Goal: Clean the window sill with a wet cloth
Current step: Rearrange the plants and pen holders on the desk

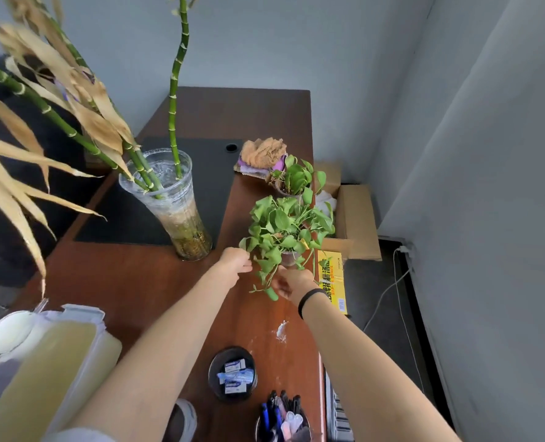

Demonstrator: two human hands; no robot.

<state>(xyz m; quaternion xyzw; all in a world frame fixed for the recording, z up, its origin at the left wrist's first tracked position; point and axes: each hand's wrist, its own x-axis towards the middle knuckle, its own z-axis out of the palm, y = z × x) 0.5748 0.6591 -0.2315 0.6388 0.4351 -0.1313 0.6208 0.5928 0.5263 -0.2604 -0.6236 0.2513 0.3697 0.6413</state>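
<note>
Through the head camera I look down on a brown wooden desk (143,282). My left hand (234,261) sits at the left edge of a potted pothos (285,228), fingers curled in against the leaves. I cannot tell whether they pinch one. My right hand (292,282), with a black band (309,299) on its wrist, is just below the pot with a trailing vine lying across it. Its fingertips are hidden under the foliage, so I cannot tell whether it grips.

The crumpled tan cloth (263,151) lies on a purple one at the far end of the desk, well away from both hands and just behind a smaller pothos (292,178).

To the left, a clear vase (172,205) of lucky bamboo stands on a black mat (201,173). Nearest me are a dark dish (233,374) of small packets and a pen holder (282,422).
</note>
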